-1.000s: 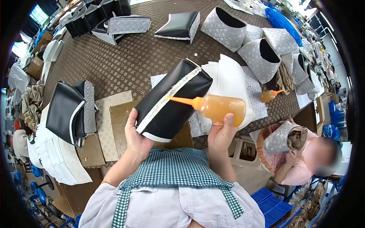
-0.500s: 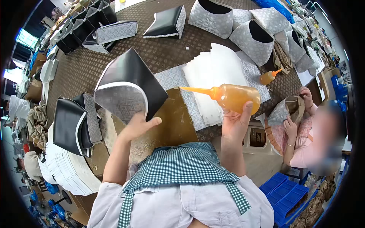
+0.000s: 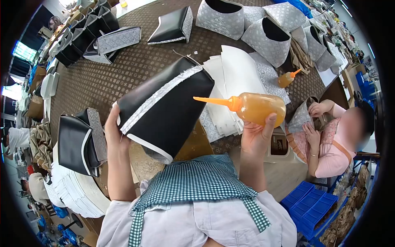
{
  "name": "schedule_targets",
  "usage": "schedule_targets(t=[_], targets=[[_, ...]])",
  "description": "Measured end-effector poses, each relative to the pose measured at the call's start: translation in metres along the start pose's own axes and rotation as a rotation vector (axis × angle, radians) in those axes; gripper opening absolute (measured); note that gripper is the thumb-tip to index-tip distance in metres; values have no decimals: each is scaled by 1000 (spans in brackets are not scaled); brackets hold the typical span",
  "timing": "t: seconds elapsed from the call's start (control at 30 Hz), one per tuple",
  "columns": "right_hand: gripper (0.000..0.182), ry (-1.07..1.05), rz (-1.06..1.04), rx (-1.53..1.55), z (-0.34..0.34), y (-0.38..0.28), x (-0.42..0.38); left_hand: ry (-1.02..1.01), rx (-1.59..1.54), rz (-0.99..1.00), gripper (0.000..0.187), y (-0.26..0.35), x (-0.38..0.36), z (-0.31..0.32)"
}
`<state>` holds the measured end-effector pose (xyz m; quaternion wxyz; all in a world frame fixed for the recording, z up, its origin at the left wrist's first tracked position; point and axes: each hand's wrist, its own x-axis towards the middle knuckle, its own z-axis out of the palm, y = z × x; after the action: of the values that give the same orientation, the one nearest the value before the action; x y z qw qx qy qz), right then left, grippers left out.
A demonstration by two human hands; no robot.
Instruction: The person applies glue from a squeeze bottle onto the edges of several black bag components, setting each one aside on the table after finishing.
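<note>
In my left hand (image 3: 118,133) is a black leather-look bag body (image 3: 164,107) with white edging, gripped at its left end. A frayed pale seam strip runs along its upward face. My right hand (image 3: 256,138) is wrapped round a squeeze bottle (image 3: 261,108) of amber liquid, probably glue. Its long orange nozzle points left, and the tip overlaps the bag body in this view. Under and behind them lie a stack of white sheets (image 3: 240,78) and a brown board (image 3: 190,144). Another black piece with a grey patterned side (image 3: 76,142) rests to the left of my left hand.
Several grey patterned pieces (image 3: 220,18) stand at the back right, near a smaller orange-tipped bottle (image 3: 286,79). More black pieces (image 3: 170,26) sit at the back. On the right, a person (image 3: 333,140) handles a grey piece. Blue crates (image 3: 308,206) stand lower right.
My left hand has turned the bag body over, from its patterned inside to its black seamed face, and shifted its grip to the left end. The bottle stays nearly in place.
</note>
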<state>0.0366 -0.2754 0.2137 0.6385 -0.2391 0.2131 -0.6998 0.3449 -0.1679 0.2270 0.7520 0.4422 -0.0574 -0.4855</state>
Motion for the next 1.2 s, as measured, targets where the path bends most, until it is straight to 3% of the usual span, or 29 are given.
schedule_targets(t=[0.03,0.07,0.2,0.63,0.83,1.2], targets=[[46,3,-18,4,2,0,0,-23,-97,41,35,-16,-16,3],[47,-7,-28,-19,1,0,2,-38,-232,-90,39,-29,-32,4],[49,-38,-60,-139,-4,0,7,-35,-417,-211,37,-64,-63,8],[56,-9,-140,-240,-5,14,42,-158,-451,-234,47,-55,-80,11],[56,-4,-100,-247,1,17,45,-9,-334,-201,44,-56,-82,7],[49,-68,46,-207,2,19,31,-4,-335,-218,44,-56,-84,8]])
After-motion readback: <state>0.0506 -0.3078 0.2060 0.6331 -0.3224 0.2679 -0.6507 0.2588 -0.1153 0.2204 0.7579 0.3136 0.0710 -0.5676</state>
